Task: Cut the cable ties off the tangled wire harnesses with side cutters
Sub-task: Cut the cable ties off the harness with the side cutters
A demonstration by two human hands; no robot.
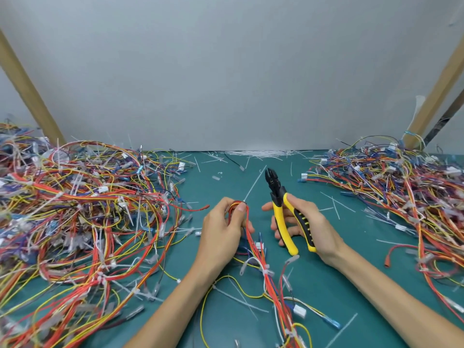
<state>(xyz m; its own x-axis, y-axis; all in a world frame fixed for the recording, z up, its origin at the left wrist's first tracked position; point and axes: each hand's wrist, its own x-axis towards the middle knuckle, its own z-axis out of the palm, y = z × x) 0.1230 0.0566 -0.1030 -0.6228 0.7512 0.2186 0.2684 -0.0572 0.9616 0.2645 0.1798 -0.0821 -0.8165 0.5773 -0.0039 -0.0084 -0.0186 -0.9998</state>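
The fingers (pixel 237 209) of the left hand (pixel 221 229) pinch the looped top of a wire harness (pixel 253 247), thumb pressed on the red, orange and yellow strands. The rest of the bundle trails towards the person across the green worktop (pixel 326 285). A white cable tie (pixel 254 184) sits at that pinched loop, and its long tail sticks up and away towards the wall.

The right hand (pixel 308 222) is just beside it. Its fingers are curled round the yellow-and-black handles of the side cutters (pixel 276 194), with the thumb lying along the upper handle. The handles are spread apart. The black head points up and away, close to the tie's tail but not touching it.

A big heap of tangled harnesses (pixel 88 209) covers the left of the worktop, and a second heap (pixel 401 187) lies on the right. Loose white tie offcuts (pixel 263 153) are strewn along the back edge under the grey wall (pixel 226 71).
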